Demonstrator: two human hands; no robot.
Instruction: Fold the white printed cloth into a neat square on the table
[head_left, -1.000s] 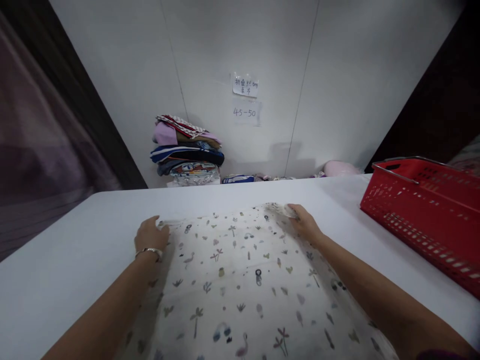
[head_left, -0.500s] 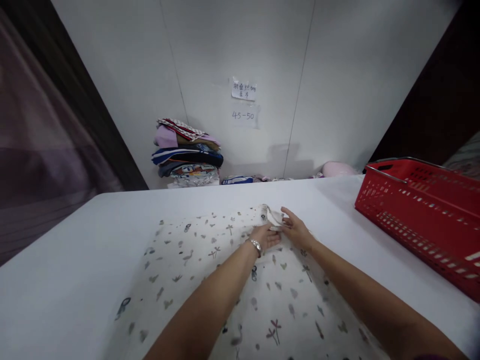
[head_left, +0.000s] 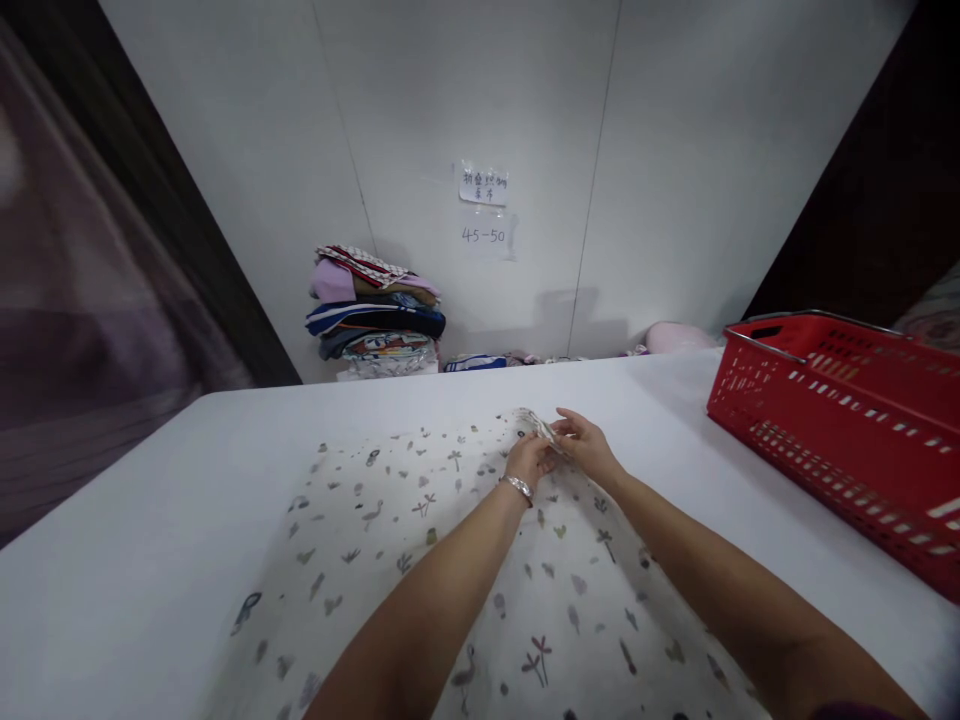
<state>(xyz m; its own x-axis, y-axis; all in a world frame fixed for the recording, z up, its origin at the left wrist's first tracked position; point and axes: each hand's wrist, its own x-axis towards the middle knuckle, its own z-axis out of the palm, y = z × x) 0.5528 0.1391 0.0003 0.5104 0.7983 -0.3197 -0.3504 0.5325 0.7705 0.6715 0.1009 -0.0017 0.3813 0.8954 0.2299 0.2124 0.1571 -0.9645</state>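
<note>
Partly hidden cloth [head_left: 382, 485], left hand [head_left: 529, 460] at its bunched corner, basket [head_left: 840, 430] cropped.

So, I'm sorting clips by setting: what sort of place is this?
Probably an indoor textile workroom: a patterned cloth on a white table, fabrics stacked behind it, and handwritten signs on the wall.

Workroom: folded-cloth stack [head_left: 375, 318], wall signs [head_left: 485, 236]

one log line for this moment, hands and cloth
printed cloth: spread on white table | left hand: at its gathered far-right corner | right hand: same corner | red basket: table's right side
</note>
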